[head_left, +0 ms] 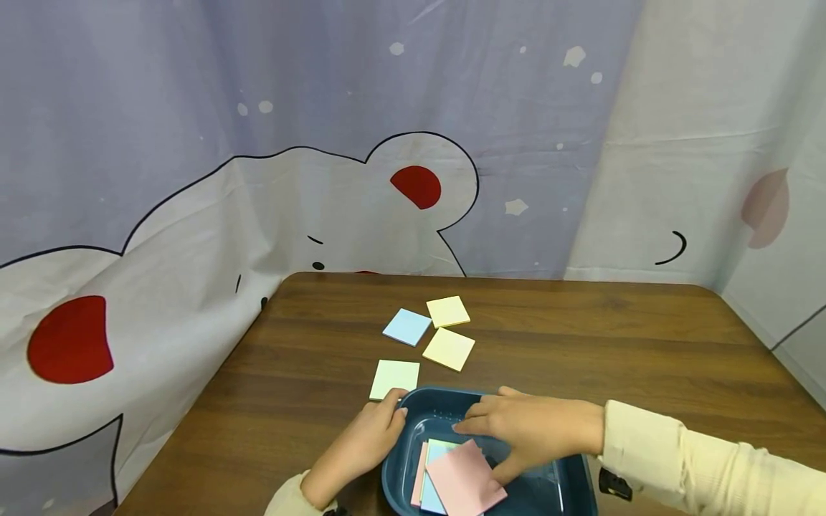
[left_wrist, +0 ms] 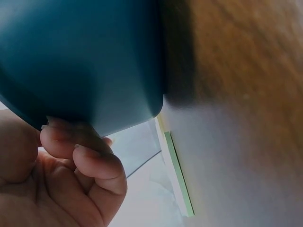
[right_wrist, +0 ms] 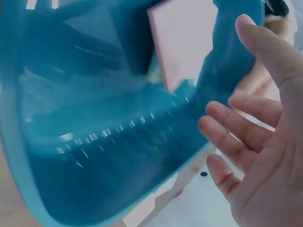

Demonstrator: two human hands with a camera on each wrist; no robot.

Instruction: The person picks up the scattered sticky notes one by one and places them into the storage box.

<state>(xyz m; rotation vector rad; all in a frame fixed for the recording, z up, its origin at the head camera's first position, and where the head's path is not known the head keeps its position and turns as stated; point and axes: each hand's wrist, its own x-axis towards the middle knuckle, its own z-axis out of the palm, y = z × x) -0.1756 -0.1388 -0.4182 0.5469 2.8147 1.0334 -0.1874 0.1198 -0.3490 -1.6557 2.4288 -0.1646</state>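
Observation:
A dark blue plastic basin (head_left: 435,401) stands at the front of the table, and my left hand (head_left: 368,441) grips its left rim near the far corner. In the left wrist view, the fingers (left_wrist: 102,165) curl at the edge of the basin (left_wrist: 85,56). Over the basin is my right hand (head_left: 519,426), its fingers spread and holding nothing. Its thumb is close to a pink sticky-note pad (head_left: 464,476), which lies tilted over blue, green and pink pads inside. The right wrist view shows the pink pad (right_wrist: 184,40) apart from the fingers (right_wrist: 232,127).
Just beyond the basin's far left corner lies a pale green pad (head_left: 395,378). Farther back are a blue pad (head_left: 407,327) and two pale yellow pads, one nearer (head_left: 449,349) and one farther (head_left: 448,312). A printed curtain (head_left: 516,143) hangs behind the wooden table (head_left: 619,337).

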